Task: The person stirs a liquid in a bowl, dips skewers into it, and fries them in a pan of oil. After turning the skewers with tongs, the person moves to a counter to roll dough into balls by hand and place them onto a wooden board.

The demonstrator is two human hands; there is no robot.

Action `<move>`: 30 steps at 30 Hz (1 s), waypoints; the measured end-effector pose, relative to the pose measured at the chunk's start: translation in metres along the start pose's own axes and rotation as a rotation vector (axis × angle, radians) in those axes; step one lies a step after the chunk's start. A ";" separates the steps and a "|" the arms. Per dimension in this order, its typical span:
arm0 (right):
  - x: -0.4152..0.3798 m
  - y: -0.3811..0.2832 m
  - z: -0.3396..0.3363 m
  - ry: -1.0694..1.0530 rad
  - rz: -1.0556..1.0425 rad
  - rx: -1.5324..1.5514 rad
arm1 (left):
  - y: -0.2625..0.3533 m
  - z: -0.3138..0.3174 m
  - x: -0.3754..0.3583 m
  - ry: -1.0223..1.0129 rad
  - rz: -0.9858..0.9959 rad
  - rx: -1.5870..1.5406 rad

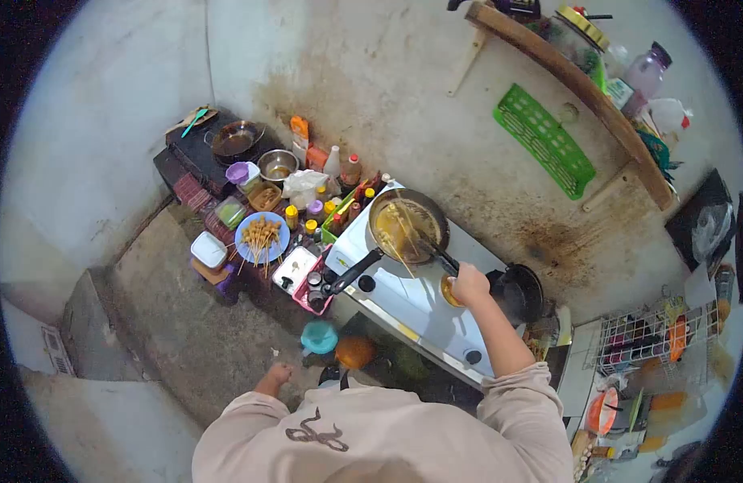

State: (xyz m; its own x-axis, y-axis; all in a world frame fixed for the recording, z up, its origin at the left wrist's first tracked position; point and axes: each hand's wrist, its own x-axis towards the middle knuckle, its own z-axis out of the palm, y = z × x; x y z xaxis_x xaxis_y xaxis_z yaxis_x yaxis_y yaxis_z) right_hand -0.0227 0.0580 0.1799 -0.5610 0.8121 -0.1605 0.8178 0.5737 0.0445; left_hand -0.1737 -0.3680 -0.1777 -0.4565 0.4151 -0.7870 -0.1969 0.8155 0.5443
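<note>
My right hand (469, 285) is closed around a black-handled cooking utensil (445, 259), whose far end reaches into a frying pan (379, 211). In the pan lie oil and skewers (406, 221), their thin sticks crossing the rim. The pan stands on the white stove (420, 310), its black handle pointing to the lower left. Low at my left side hangs my left hand (281, 373), its fingers curled in and seemingly holding nothing. Near it stands a teal container (319, 336). A blue plate (244, 235) left of the stove holds several skewers of browned pieces.
Sauce bottles (291, 216) and a pink basket (300, 301) crowd the stove's left side. Beyond them are a metal bowl (278, 164) and a dark wok (236, 142). A black pan (519, 293) sits at the stove's right. A wooden shelf (573, 92) juts from the wall above.
</note>
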 end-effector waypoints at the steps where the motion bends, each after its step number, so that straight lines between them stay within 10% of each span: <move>1: 0.000 -0.001 -0.001 -0.023 0.007 -0.013 | -0.013 -0.007 0.003 0.017 0.000 0.065; 12: -0.012 -0.004 -0.042 -0.027 0.090 -0.094 | -0.094 -0.020 0.052 0.232 0.069 0.299; 15: -0.001 -0.022 -0.045 -0.020 0.068 -0.047 | -0.039 -0.037 0.012 -0.039 -0.099 0.207; 27: 0.045 -0.090 -0.034 -0.013 0.032 -0.004 | -0.082 -0.015 0.032 0.133 0.276 0.402; 30: 0.031 -0.078 -0.039 -0.044 -0.010 -0.075 | -0.080 -0.027 0.006 -0.001 0.081 0.277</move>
State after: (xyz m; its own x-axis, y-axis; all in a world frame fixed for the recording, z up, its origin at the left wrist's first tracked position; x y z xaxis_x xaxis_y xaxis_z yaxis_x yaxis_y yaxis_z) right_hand -0.1091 0.0424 0.2103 -0.5612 0.8021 -0.2043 0.7996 0.5891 0.1165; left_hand -0.1840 -0.4411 -0.2185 -0.4602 0.4834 -0.7447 0.0844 0.8588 0.5053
